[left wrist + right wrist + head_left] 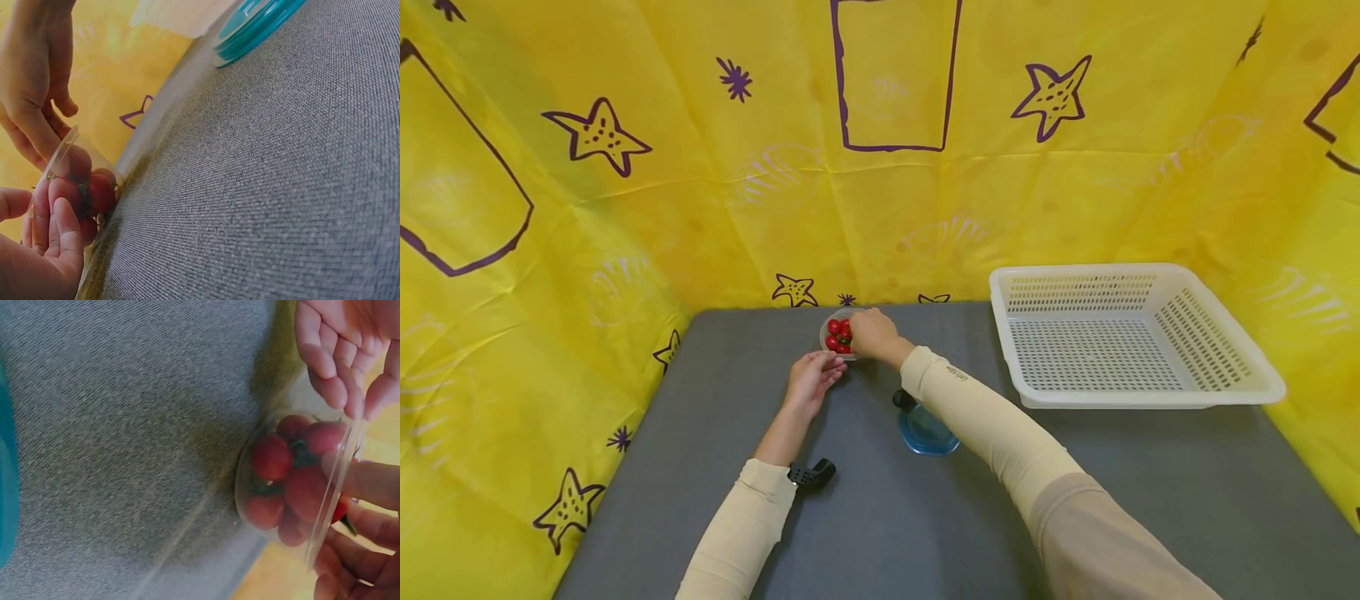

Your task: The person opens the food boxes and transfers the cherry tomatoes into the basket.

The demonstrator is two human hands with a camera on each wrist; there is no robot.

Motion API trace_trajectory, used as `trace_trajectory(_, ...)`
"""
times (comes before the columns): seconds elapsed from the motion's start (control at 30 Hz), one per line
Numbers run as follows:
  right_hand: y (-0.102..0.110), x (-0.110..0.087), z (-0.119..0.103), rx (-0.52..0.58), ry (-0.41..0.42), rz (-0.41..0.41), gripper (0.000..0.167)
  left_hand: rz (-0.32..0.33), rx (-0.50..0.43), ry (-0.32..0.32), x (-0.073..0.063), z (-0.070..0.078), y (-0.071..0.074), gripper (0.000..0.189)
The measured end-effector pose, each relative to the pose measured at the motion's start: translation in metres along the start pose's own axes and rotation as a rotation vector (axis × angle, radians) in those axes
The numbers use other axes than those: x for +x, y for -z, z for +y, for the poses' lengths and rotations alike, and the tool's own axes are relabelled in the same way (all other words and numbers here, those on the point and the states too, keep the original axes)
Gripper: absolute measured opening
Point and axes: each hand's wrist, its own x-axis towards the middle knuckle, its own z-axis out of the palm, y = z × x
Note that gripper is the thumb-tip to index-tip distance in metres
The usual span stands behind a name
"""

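A small clear plastic container (250, 478) holds several red cherry tomatoes (272, 457) with green stems, near the table's far edge. My left hand (811, 379) pinches its near rim between thumb and fingers. From the right, my right hand (876, 335) reaches over the rim, thumb and fingers dipping inside. In the right wrist view its fingers (375, 487) close around a tomato at the mouth, partly hidden by the rim. A blue round lid (928, 432) lies on the table, partly under my right forearm.
A white perforated plastic basket (1150, 397) stands at the back right of the grey table (865, 517). Yellow cloth (887, 208) with purple starfish drawings hangs behind and on both sides. A black strap (812, 473) is around my left wrist.
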Motion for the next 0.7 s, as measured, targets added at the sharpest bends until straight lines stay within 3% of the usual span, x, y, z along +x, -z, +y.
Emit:
trace_trajectory(0.3,0.002,0.001,0.01,0.015,0.077,0.034,0.016,0.002,0.013,0.008,0.002,-0.001,0.001,0.008)
trace_trajectory(0.7,0.012,0.002,0.025,0.208,0.146,-0.01,0.031,-0.011,-0.016,0.006,0.003,0.0,0.0,0.006)
